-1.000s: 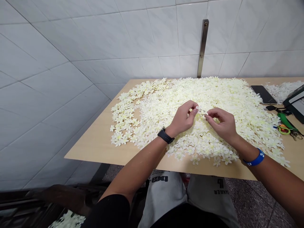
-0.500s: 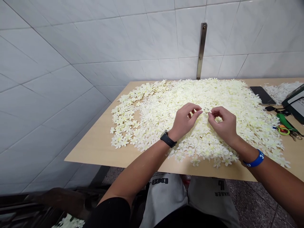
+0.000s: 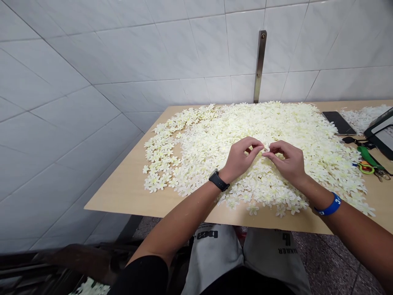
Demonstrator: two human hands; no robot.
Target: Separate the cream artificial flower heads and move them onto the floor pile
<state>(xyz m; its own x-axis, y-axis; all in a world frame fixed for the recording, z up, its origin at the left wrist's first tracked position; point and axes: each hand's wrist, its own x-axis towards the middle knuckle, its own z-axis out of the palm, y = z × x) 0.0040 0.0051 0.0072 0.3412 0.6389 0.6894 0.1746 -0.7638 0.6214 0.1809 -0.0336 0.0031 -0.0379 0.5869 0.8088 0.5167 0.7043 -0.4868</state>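
A wide heap of cream-white fabric flowers (image 3: 233,135) covers the wooden table (image 3: 129,192). My left hand (image 3: 241,159), with a black watch on the wrist, and my right hand (image 3: 287,160), with a blue wristband, meet above the middle of the heap. Both pinch one small white flower piece (image 3: 266,148) between thumb and fingertips. The fingers of each hand are curled closed around it.
A black phone (image 3: 339,122) lies at the back right, beside a second pile of white pieces (image 3: 364,115). Green-handled tools and keys (image 3: 370,163) and a dark box (image 3: 382,133) sit at the right edge. A tiled wall with a metal strip (image 3: 259,65) rises behind.
Both hands have drawn closer together, fingertips now touching at the small flower piece. The view has shifted slightly; the heap has not moved.
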